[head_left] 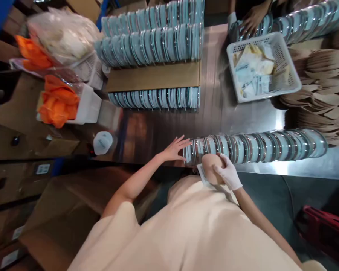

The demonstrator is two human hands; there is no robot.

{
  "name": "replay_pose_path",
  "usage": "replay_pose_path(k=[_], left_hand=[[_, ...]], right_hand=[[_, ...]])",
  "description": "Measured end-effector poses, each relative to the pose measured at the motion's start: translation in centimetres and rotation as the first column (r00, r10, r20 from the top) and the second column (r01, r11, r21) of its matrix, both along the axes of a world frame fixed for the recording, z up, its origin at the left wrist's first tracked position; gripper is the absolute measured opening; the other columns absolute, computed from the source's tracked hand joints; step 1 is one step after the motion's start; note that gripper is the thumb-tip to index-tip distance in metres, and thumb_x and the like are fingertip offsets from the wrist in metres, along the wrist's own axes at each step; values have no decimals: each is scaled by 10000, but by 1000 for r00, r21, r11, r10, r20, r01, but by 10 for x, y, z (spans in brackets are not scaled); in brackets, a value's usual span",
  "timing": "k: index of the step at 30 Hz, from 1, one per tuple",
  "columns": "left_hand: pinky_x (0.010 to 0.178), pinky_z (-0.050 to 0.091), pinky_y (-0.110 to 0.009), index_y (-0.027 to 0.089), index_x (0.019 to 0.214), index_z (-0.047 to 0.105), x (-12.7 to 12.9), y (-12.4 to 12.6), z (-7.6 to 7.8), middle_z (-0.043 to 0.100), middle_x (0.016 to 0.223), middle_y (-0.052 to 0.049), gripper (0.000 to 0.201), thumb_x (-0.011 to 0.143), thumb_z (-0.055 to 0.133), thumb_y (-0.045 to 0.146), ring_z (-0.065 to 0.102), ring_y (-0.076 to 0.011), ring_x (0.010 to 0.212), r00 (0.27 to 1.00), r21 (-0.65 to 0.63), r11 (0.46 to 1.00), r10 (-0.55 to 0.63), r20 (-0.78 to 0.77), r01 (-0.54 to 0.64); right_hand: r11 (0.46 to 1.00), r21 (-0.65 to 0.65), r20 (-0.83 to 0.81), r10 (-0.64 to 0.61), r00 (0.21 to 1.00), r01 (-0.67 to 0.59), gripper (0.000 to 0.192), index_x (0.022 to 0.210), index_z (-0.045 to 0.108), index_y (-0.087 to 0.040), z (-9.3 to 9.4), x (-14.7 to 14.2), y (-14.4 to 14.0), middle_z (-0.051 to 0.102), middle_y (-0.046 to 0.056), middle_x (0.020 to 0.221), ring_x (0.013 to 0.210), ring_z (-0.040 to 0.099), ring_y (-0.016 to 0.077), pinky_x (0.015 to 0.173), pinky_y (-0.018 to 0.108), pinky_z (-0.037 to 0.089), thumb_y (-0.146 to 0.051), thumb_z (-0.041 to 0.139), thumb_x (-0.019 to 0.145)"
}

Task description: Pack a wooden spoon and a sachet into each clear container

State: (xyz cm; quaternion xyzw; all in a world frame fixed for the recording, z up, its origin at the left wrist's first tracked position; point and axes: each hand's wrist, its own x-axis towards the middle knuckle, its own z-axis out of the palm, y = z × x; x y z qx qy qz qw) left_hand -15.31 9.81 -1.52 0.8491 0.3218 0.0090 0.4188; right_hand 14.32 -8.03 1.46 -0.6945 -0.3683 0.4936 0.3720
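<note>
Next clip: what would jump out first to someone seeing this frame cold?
Probably the long row of lidded round containers lying on its side along the near edge of the steel table. The bare left hand rests open against its end, while the white-gloved right hand grips a tan wooden piece beside it. Next come the bright orange bundles at far left and the white basket of packets at upper right.

Steel table (214, 109) with container rows (254, 146), white basket (292, 81), wooden spoons (322, 90).
</note>
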Motion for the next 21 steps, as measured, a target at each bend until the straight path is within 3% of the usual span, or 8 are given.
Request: replay_pose_path(k=[2, 4, 7, 9, 12, 15, 19, 21], left_hand=[[1326, 180, -608, 280, 1619, 454, -5, 14, -13, 342, 1735, -117, 979, 767, 891, 488, 232, -370, 1639, 992, -82, 991, -113, -55, 108], [1330, 233, -531, 276, 1639, 420, -2, 20, -24, 296, 1751, -110, 1018, 753, 896, 431, 261, -340, 1633, 986, -141, 978, -163, -46, 155], [1314, 295, -476, 255, 1663, 370, 0, 23, -32, 323, 1740, -120, 1119, 692, 916, 363, 314, -338, 1613, 990, -175, 976, -137, -35, 129], [1288, 347, -454, 231, 1682, 318, -3, 24, -32, 347, 1729, -139, 1190, 649, 905, 287, 397, -352, 1572, 994, -193, 977, -101, -43, 91], [1245, 412, -431, 191, 1696, 262, -8, 25, -28, 403, 1702, -153, 1241, 625, 887, 251, 497, -358, 1506, 998, -240, 970, -56, -33, 47], [1261, 387, -439, 187, 1706, 221, -10, 23, -24, 397, 1705, -154, 1309, 620, 932, 354, 446, -355, 1543, 999, -292, 956, -41, -5, 38], [1293, 332, -450, 217, 1709, 222, -7, 21, -23, 343, 1727, -156, 1317, 627, 947, 418, 383, -347, 1580, 999, -279, 960, -41, -32, 30], [1302, 316, -459, 230, 1693, 283, -6, 21, -24, 341, 1729, -143, 1250, 646, 935, 432, 358, -345, 1593, 995, -238, 970, -68, -67, 51]], right_hand=[[993, 18, 282, 111, 953, -121, 665, 1460, 590, -198, 4, -36, 25, 616, 152, 1465, 1301, 622, 331, 1134, 476, 512, -372, 705, 829], [969, -60, 501, 236, 833, -238, 610, 1492, 554, -197, 7, -79, 51, 585, 182, 1463, 1202, 660, 329, 998, 461, 578, -293, 630, 894], [915, -228, 662, 397, 636, -333, 513, 1511, 531, -165, 1, -140, 83, 589, 236, 1406, 1091, 670, 313, 838, 419, 588, -175, 440, 1006], [875, -265, 708, 461, 535, -404, 523, 1525, 517, -108, -13, -163, 95, 601, 277, 1382, 1148, 634, 328, 886, 443, 561, -125, 354, 1028], [854, -157, 776, 417, 472, -496, 505, 1508, 536, -68, -39, -161, 94, 551, 287, 1497, 1404, 466, 378, 1130, 576, 396, -167, 422, 1026], [870, -23, 833, 289, 472, -492, 514, 1493, 556, -103, -57, -138, 82, 483, 236, 1608, 1539, 295, 391, 1238, 646, 160, -274, 534, 1009], [894, -58, 837, 287, 467, -444, 492, 1485, 546, -125, -59, -133, 79, 548, 237, 1540, 1461, 416, 361, 1226, 606, 193, -246, 540, 1008], [913, -58, 800, 285, 529, -404, 497, 1484, 537, -117, -56, -137, 83, 559, 239, 1520, 1428, 452, 363, 1215, 585, 249, -250, 544, 1005]])
